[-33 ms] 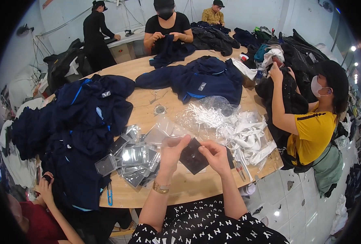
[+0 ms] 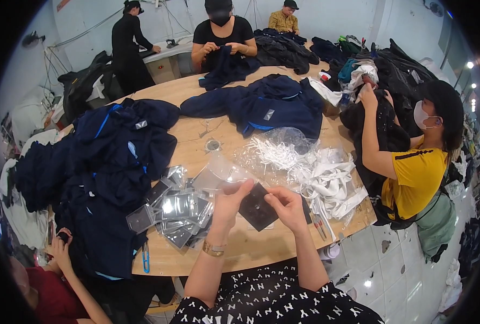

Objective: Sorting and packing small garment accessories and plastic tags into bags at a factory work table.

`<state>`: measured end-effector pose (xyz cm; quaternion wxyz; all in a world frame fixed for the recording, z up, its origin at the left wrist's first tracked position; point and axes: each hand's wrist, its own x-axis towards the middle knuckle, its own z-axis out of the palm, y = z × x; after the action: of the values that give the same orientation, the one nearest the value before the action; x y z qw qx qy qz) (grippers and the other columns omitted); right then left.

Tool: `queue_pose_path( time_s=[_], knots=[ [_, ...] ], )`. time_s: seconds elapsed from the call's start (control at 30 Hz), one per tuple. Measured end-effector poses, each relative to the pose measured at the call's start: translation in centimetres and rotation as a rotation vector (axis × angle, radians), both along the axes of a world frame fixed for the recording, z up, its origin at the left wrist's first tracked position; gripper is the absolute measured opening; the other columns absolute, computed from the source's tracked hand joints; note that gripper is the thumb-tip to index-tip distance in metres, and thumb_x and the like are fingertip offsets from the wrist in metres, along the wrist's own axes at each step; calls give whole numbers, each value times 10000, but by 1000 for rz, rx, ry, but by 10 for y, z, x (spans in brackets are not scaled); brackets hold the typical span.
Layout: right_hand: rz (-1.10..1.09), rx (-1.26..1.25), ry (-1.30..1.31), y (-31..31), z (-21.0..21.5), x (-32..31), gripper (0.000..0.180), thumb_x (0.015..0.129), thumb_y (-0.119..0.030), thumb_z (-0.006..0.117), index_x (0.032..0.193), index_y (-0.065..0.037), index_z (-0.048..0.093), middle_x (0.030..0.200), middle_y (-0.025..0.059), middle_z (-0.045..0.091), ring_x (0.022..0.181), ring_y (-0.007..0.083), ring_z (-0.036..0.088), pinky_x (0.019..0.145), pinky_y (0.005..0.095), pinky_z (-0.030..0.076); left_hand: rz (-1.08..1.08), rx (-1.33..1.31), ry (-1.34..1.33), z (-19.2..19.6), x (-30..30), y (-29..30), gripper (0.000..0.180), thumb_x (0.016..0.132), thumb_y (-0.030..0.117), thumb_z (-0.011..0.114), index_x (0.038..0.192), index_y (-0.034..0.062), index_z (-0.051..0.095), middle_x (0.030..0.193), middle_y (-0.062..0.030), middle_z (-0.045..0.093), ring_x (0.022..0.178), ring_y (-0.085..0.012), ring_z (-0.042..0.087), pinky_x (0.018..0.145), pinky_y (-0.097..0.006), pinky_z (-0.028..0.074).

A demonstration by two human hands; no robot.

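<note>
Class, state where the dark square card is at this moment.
In the head view, low centre: the dark square card is held between the left hand and right hand, above the wooden table edge.

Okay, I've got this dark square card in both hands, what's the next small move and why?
Probably slide the dark card into a clear sleeve. Your left hand and right hand pinch it above the table, a clear bag lies just behind it, and the bagged cards sit to its left.

The card (image 2: 257, 208) between both hands looks like matt black paper or thin plastic, hard to tell which. Worktop (image 2: 251, 245) is smooth pale wood. The little bags (image 2: 178, 213) at lower left are glossy clear plastic, really shiny. Jackets (image 2: 121, 156) on the left are soft matt navy cloth. White strips (image 2: 326, 178) look like fabric tape.
</note>
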<state>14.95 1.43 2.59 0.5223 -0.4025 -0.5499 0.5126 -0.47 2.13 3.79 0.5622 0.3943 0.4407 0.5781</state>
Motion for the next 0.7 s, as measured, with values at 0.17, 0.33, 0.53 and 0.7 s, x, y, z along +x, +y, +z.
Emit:
queue_pose_path(
  time_s=[0.17,0.33,0.53,0.7],
  knots=[
    [-16,46,-8,4,-3,-2,225,836,-60,554,1055,-19,586,655,-64,512,588,0,421,522,142,326,-102,62,32,0,1,-4,241,788,189,654,938,0,642,815,-31,640,694,-70,568,593,-187,431],
    [-75,41,87,5,-11,-3,317,864,-71,514,1179,-37,517,713,-54,521,631,7,448,571,144,363,-328,34,-38,4,-9,-7,302,838,173,585,1079,-9,571,979,-65,615,871,-100,556,779,-230,427],
    [-132,-126,387,1,-1,-16,346,880,-100,506,1207,6,467,814,8,608,692,28,524,626,167,422,-121,257,-43,-34,-3,-23,358,790,16,563,1137,-50,501,1079,-84,564,932,-147,556,821,-275,440],
    [-45,-165,308,-12,-2,-18,334,877,-86,496,1194,13,461,895,53,624,770,72,565,693,199,450,98,366,239,-36,12,-25,428,749,-36,589,1164,-33,482,1037,-91,587,870,-120,577,727,-246,481]
  ],
)
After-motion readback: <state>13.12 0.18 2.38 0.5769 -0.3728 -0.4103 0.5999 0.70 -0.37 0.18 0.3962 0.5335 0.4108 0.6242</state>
